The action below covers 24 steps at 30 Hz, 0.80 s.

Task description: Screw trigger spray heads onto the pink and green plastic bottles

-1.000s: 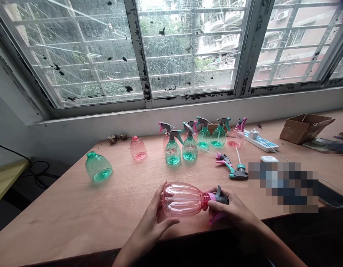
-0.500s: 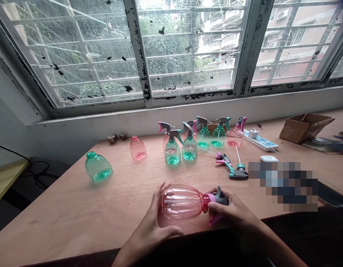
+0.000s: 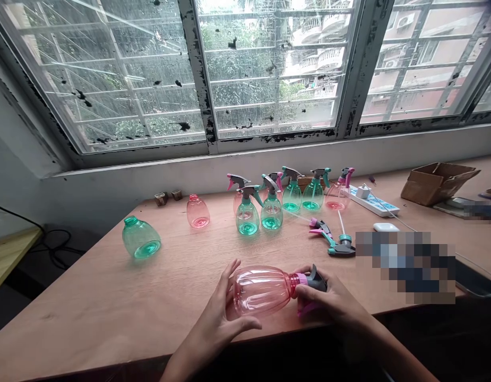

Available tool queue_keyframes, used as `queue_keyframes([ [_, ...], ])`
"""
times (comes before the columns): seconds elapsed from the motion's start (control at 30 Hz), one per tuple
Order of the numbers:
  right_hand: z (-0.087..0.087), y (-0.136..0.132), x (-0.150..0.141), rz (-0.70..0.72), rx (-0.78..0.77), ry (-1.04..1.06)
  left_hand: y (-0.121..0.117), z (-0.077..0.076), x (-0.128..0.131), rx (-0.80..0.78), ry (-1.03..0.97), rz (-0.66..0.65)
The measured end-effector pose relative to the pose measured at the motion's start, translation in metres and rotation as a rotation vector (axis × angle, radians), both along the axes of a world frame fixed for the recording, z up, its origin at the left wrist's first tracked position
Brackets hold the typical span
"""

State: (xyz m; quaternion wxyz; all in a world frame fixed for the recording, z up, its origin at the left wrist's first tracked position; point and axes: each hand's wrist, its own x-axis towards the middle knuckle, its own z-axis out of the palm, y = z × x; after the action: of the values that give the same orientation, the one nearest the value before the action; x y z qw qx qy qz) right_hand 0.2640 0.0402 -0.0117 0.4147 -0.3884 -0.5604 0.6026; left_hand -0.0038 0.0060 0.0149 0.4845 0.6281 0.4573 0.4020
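A clear pink spray bottle point(image 3: 261, 291) lies on its side above the table's front edge, its base to the left. My right hand point(image 3: 328, 300) is closed around its neck and the grey and pink spray head point(image 3: 317, 281). My left hand point(image 3: 219, 313) is cupped around the base end with fingers and thumb spread; the thumb stretches along the near side, apart from the bottle. Whether the left palm touches the base I cannot tell. Beyond my hands, two loose spray heads, one pink point(image 3: 321, 229) and one teal point(image 3: 343, 246), lie on the table.
Several fitted green and pink spray bottles point(image 3: 272, 212) stand toward the back. A headless green bottle point(image 3: 140, 239) and a headless pink one point(image 3: 198, 212) stand left. At right are a power strip point(image 3: 375, 201), a white case point(image 3: 386, 227), a cardboard box point(image 3: 436, 183) and a blurred patch.
The bottle has shifted very slightly right at its base and turned a little. My left thumb and fingers have spread slightly. The right hand keeps its hold at the neck.
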Motion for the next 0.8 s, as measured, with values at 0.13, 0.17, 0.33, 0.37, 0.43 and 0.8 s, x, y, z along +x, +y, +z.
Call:
queue_keyframes([
  [0.13,0.0004,-0.0003,-0.0027,-0.024,-0.009,0.021,0.0046,-0.0068,-0.0031,0.039,0.103,0.001],
  [0.17,0.0009,-0.0008,-0.0032,-0.029,-0.016,0.022,0.0051,-0.0074,-0.0035,0.054,0.120,0.003],
  [0.33,0.0024,-0.0027,-0.0042,-0.033,-0.041,0.031,0.0006,-0.0061,-0.0032,0.035,0.071,-0.004],
  [0.37,0.0022,-0.0027,-0.0042,-0.031,-0.043,0.033,-0.0006,-0.0059,-0.0031,0.023,0.062,-0.008],
  [0.43,0.0017,-0.0026,-0.0041,-0.033,-0.043,0.036,-0.0015,-0.0063,-0.0029,-0.006,0.032,-0.013],
  [0.8,0.0072,-0.0027,-0.0024,-0.028,-0.026,0.021,0.0000,-0.0063,-0.0025,-0.009,-0.025,-0.049],
])
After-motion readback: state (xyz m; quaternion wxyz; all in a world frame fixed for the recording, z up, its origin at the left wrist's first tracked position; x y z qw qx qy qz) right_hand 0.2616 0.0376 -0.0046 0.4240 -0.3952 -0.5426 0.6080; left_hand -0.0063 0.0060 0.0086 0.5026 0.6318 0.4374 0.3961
